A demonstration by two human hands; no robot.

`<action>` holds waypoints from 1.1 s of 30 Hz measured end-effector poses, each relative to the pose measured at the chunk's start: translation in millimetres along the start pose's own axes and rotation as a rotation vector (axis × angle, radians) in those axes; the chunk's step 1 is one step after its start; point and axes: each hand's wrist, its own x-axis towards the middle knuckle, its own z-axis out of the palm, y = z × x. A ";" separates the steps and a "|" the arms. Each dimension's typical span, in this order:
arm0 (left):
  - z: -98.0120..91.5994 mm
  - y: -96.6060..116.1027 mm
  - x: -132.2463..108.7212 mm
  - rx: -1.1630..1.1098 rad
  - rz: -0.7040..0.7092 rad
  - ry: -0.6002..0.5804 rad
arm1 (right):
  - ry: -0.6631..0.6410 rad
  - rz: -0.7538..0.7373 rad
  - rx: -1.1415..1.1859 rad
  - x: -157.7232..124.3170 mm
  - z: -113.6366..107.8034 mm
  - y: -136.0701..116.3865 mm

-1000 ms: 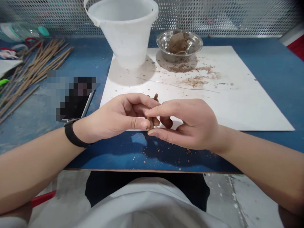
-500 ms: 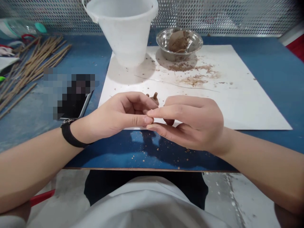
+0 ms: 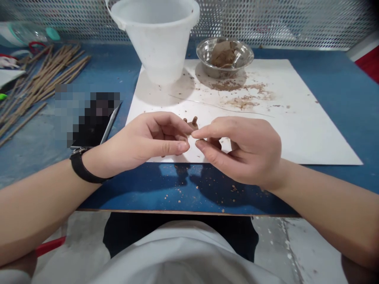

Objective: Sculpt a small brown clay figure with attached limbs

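Near the centre of the frame, a small brown two-pronged clay figure (image 3: pixel 193 125), judged light, soft and best gripped by its body, was partly hidden behind the loosely curled left hand (image 3: pixel 139 138) and narrowly pinched right hand (image 3: pixel 248 146), whose contents could not be told.

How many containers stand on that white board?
2: a bucket at the back left; a bowl, holding a brown lump, to its right. The left hand and right hand could hide small ones.

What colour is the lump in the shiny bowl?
The lump is brown, seen best in the head view.
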 end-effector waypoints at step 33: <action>-61.7 12.6 29.7 -0.077 0.287 0.556 | -0.766 0.531 -0.451 140.9 59.0 17.1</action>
